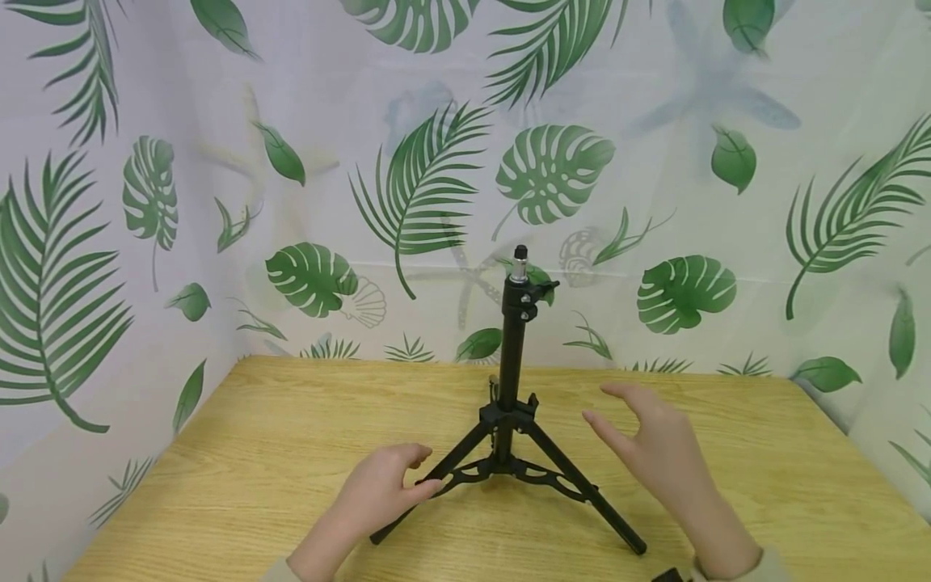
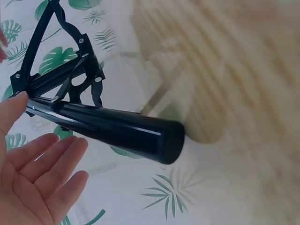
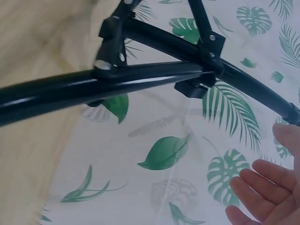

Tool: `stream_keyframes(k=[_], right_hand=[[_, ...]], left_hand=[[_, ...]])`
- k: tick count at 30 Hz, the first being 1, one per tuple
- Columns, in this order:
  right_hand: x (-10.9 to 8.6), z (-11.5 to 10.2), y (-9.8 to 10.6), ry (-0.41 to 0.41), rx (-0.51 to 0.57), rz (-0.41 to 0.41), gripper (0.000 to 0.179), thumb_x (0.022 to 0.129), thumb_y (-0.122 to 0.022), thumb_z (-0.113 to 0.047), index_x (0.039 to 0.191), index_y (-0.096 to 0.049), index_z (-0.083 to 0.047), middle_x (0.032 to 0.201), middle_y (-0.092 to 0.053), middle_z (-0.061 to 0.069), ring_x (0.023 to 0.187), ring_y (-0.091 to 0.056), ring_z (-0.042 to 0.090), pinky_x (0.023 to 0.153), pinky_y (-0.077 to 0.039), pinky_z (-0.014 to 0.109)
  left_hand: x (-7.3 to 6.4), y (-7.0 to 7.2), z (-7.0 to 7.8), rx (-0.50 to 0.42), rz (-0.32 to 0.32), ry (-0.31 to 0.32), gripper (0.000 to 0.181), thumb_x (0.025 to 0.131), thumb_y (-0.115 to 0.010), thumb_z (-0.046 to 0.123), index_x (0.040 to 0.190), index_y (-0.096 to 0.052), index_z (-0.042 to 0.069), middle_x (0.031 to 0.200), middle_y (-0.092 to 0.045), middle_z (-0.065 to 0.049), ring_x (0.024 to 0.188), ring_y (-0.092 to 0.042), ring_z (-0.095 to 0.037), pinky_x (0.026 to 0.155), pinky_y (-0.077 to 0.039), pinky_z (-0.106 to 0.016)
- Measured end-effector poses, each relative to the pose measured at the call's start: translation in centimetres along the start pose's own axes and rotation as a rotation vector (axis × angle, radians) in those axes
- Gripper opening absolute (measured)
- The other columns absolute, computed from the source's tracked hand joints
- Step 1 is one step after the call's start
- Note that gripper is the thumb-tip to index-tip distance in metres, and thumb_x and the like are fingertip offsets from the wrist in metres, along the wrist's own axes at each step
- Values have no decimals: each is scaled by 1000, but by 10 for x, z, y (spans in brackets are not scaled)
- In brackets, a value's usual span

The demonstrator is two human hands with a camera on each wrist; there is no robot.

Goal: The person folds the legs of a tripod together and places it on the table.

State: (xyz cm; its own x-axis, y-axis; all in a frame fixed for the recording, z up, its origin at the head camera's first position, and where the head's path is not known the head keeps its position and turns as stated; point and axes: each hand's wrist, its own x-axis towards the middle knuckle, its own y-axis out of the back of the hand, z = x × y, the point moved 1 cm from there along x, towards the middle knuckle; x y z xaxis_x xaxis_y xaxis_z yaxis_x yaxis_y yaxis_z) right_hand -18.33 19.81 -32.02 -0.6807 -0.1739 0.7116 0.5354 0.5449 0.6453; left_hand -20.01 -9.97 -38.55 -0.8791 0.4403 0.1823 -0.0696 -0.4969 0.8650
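A black light stand [image 1: 512,347] stands upright on the wooden table, its legs spread and a silver spigot [image 1: 520,267] on top. My left hand [image 1: 378,487] is beside its left leg [image 1: 461,453], fingers relaxed and thumb overlapping the leg in the head view. In the left wrist view the left thumb tip is right at this leg [image 2: 117,131], with the other fingers loosely spread beneath it. To the right of the column, my right hand [image 1: 658,444] hovers with fingers and thumb apart, holding nothing. The right wrist view shows its fingers [image 3: 262,187] below the black column.
The wooden table [image 1: 291,420] spreads under the stand. Behind and at the sides hangs a white cloth [image 1: 451,323] with green leaf prints. A locking knob [image 1: 547,287] juts right from the stand's upper collar. A small dark object [image 1: 667,575] shows at the right wrist.
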Motion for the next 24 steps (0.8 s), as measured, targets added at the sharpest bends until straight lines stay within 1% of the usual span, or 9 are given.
stream_keyframes(k=[2,6,12,14,17,19,20,22,24], right_hand=[[5,-2,3,13,13,16,35,71,-72,-14,99,-61,4,96,-63,19,87,-59,35,73,-47,44],[15,-6,9,42,50,44,35,70,-72,-11,99,-61,4,97,-63,18,90,-59,34,76,-46,43],[31,-15,16,85,97,82,32,69,-73,-8,97,-63,3,95,-64,16,89,-59,31,77,-46,42],[38,-19,19,82,123,90,30,70,-72,-7,97,-64,3,94,-64,15,85,-61,29,75,-46,42],[50,-27,24,47,173,80,27,73,-71,-7,98,-64,2,94,-65,15,86,-61,29,74,-46,43],[58,-31,26,15,204,60,27,75,-69,-9,100,-64,1,97,-64,14,88,-60,28,76,-45,44],[61,-33,27,2,220,50,27,77,-69,-10,101,-63,1,99,-64,14,93,-59,29,77,-45,44],[69,-37,27,-28,249,26,29,79,-67,-14,105,-62,0,103,-62,13,97,-57,28,80,-44,44],[76,-41,26,-48,278,19,31,81,-65,-17,107,-61,-1,107,-61,12,99,-56,27,83,-43,43]], left_hand=[[0,0,0,3,-17,5,43,80,-64,34,108,-61,1,96,-63,-10,85,-60,-22,68,-48,-34],[-2,-1,-2,2,-33,-3,38,79,-66,29,103,-62,0,93,-64,-10,82,-60,-20,67,-48,-32],[-5,-2,-7,-2,-51,-41,32,77,-68,23,98,-63,-1,86,-65,-7,75,-61,-15,64,-49,-28],[-6,-3,-9,8,-52,-58,29,76,-69,21,95,-64,0,82,-65,-5,71,-60,-12,62,-48,-26],[-7,-4,-10,9,-54,-79,23,75,-70,17,91,-65,2,77,-64,-2,67,-59,-8,59,-47,-24],[-8,-4,-10,6,-58,-80,20,75,-70,16,89,-65,3,74,-64,0,65,-58,-6,58,-47,-23],[-8,-4,-11,1,-58,-79,19,75,-70,16,88,-65,3,73,-63,1,65,-58,-6,58,-47,-22],[-8,-4,-11,-13,-62,-73,17,75,-70,15,87,-65,4,72,-63,2,64,-57,-5,57,-46,-22],[-7,-4,-10,-16,-62,-70,17,75,-70,15,86,-65,4,72,-63,2,64,-57,-5,57,-46,-22]])
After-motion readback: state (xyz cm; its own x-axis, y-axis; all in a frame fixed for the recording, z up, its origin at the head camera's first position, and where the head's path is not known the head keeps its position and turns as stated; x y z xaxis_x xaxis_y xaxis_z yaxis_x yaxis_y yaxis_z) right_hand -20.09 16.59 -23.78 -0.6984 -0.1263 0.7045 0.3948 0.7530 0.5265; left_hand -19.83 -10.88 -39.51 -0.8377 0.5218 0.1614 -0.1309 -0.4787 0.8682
